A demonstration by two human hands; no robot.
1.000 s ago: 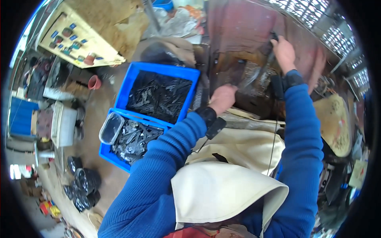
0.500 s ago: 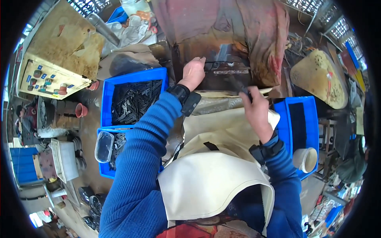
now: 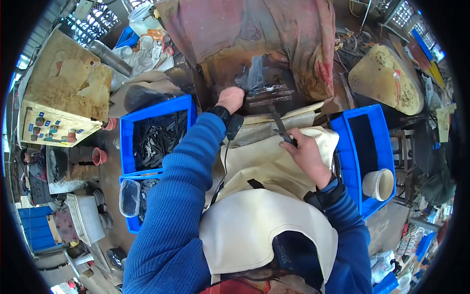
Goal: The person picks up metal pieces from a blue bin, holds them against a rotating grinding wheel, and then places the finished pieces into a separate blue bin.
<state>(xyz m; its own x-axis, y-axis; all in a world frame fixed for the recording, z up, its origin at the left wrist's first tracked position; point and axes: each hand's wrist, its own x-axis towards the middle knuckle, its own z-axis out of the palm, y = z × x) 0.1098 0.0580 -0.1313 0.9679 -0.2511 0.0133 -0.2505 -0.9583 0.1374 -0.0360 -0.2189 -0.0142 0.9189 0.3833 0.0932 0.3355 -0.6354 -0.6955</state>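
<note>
My right hand (image 3: 309, 156) is closed around the lower end of a dark flat metal strip (image 3: 276, 119). The strip points up and away from me, its far tip near the front of a dark wet metal ledge (image 3: 270, 97). My left hand (image 3: 231, 99) is a closed fist at the left end of that ledge; its fingertips are hidden, so what it may hold cannot be made out. A pale streak like water (image 3: 255, 71) shows behind the ledge, beneath a stained reddish cloth (image 3: 220, 29). A cream apron (image 3: 267, 210) covers my lap.
Left of me stands a blue bin (image 3: 128, 147) of dark strips, with a clear plastic tub (image 3: 129, 198) below it. At right, another blue bin (image 3: 355, 147) carries a whitish pot (image 3: 378, 184). A control box (image 3: 61, 122) with knobs is far left.
My right hand has drawn back toward me with the strip, away from the ledge. My left fist stays near the ledge's left end. The whole view has shifted slightly.
</note>
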